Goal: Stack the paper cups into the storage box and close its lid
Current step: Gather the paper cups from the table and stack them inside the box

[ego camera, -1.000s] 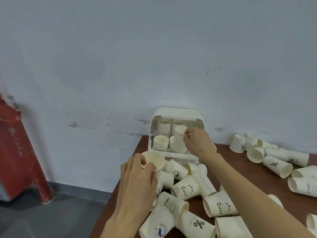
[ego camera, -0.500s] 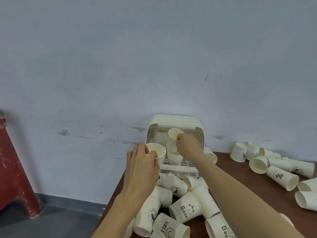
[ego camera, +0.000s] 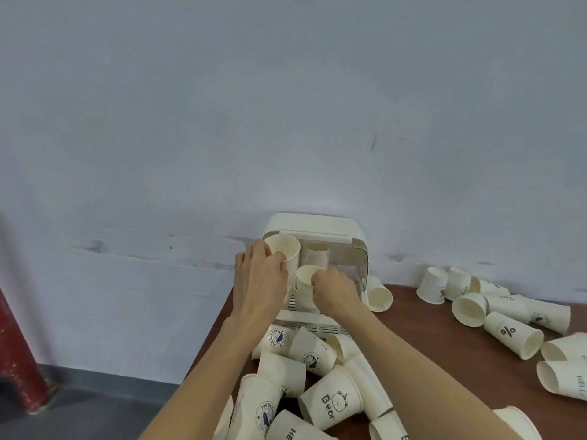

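A cream storage box stands against the wall at the table's far left corner, its lid raised. My left hand grips an upright paper cup at the box's left front. My right hand grips a stack of paper cups standing inside the box. Another stack shows deeper inside. Several loose paper cups lie on the brown table in front of the box.
More paper cups lie scattered along the wall on the right of the brown table. One cup lies beside the box's right wall. A red post stands on the floor at far left. The table's left edge runs diagonally under my left arm.
My left hand has carried its cup up from the pile to the box's opening. My right hand has lowered its cup onto the stack inside the box.
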`<state>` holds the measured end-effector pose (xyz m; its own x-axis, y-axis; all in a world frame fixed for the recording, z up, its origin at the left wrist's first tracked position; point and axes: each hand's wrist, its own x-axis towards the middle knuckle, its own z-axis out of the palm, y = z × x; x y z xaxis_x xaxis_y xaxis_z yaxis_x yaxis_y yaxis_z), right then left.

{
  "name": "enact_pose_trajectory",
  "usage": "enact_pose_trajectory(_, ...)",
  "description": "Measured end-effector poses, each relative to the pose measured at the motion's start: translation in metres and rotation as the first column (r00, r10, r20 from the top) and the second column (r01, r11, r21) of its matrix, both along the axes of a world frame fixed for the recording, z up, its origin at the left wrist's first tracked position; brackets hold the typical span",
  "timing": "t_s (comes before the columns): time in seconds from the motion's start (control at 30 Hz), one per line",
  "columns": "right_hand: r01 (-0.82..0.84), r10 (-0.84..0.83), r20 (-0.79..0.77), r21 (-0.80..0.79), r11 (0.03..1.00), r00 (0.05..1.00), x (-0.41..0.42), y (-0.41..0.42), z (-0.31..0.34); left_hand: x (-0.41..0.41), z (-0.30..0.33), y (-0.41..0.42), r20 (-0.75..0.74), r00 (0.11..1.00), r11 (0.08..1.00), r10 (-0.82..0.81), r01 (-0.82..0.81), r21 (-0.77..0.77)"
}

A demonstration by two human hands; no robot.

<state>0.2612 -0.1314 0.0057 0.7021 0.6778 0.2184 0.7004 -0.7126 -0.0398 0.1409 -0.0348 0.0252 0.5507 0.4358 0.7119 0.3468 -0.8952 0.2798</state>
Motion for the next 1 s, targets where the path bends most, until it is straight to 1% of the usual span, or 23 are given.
enact_pose_trajectory(0.17, -0.007, 0.007, -0.001, -0.007, 1.000, 1.000, 0.000, -0.004, -0.017, 0.026, -0.007, 0.017, 0.000, 1.000, 1.000, -0.001, 0.001, 0.024)
enact_pose_trajectory(0.3, -0.017, 0.017, -0.013, -0.016, 1.000, 1.000, -0.001, -0.003, -0.024, 0.035, -0.017, 0.026, -0.059, 0.998, 0.998, 0.017, -0.014, 0.059)
enact_pose_trajectory(0.47, -0.023, 0.022, -0.029, -0.049, 0.999, 0.999, -0.004, -0.006, -0.030, 0.037, -0.037, 0.037, -0.232, 0.970, 0.993, 0.076, -0.053, 0.102)
enact_pose_trajectory(0.67, -0.030, 0.027, -0.055, -0.068, 0.997, 0.998, -0.009, -0.008, -0.032, 0.041, -0.051, 0.037, -0.460, 0.882, 0.989, 0.101, -0.041, 0.140)
enact_pose_trajectory(0.77, -0.041, 0.036, -0.063, -0.070, 0.997, 0.997, -0.012, -0.009, -0.032, 0.038, -0.052, 0.032, -0.589, 0.801, 0.991, 0.109, -0.045, 0.122)
enact_pose_trajectory(0.83, -0.048, 0.044, -0.063, -0.067, 0.997, 0.997, -0.015, -0.011, -0.030, 0.032, -0.053, 0.028, -0.640, 0.762, 0.994, 0.098, -0.050, 0.093)
enact_pose_trajectory(0.9, -0.054, 0.052, -0.065, -0.040, 0.998, 0.997, -0.019, -0.015, -0.028, 0.026, -0.051, 0.025, -0.651, 0.755, 0.997, 0.080, -0.067, 0.045)
enact_pose_trajectory(1.0, -0.058, 0.058, -0.059, 0.002, 0.998, 0.997, -0.027, -0.024, -0.022, 0.013, -0.049, 0.018, -0.626, 0.777, 0.997, 0.063, -0.079, 0.002)
